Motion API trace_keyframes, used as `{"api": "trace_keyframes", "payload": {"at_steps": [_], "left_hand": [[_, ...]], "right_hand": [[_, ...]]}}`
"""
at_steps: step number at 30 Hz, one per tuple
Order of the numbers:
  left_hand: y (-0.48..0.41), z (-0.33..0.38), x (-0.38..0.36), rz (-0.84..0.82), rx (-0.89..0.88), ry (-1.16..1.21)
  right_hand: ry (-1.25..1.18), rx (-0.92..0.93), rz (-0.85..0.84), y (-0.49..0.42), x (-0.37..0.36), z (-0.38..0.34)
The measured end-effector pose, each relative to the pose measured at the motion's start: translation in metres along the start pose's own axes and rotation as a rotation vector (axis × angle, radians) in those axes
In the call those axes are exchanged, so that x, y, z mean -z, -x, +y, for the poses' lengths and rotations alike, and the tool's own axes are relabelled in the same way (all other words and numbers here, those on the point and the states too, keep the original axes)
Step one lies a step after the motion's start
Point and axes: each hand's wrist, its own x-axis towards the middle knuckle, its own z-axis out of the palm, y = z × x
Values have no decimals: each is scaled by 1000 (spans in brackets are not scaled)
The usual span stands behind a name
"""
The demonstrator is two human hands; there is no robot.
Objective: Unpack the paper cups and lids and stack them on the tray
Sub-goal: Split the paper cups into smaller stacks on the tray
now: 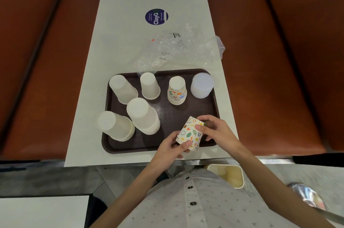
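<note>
Currently both hands hold one patterned paper cup (190,132) above the near right corner of the dark brown tray (168,111). The cup is tilted, with its base pointing away from the person and its rim toward them. The left hand (173,146) curls round the rim end from below, its thumb lying across the printed side. The right hand (214,131) grips the base end with thumb and fingertips. Whether this is a single cup or a few nested together cannot be told. On the tray, four white cup stacks stand upside down: two along the far edge (122,88) (149,85) and two larger ones nearer the left front (143,114) (114,125), the last sitting at the tray's left rim. To their right, at the far side, an upside-down patterned stack (176,90) stands just beside a pile of translucent lids (202,87) in the far right corner. A crumpled clear plastic wrapper (178,49) lies on the white table (128,26) just beyond the tray, one edge touching its far rim, with a round blue sticker (156,16) farther off. Red-brown bench seats (260,60) flank the table.
</note>
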Motion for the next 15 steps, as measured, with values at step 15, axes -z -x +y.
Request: {"api": "trace_keyframes", "payload": {"at_steps": [15], "left_hand": [[9,-9,7,47,29,19]], "right_hand": [[186,349,203,-17,21,-83]]}}
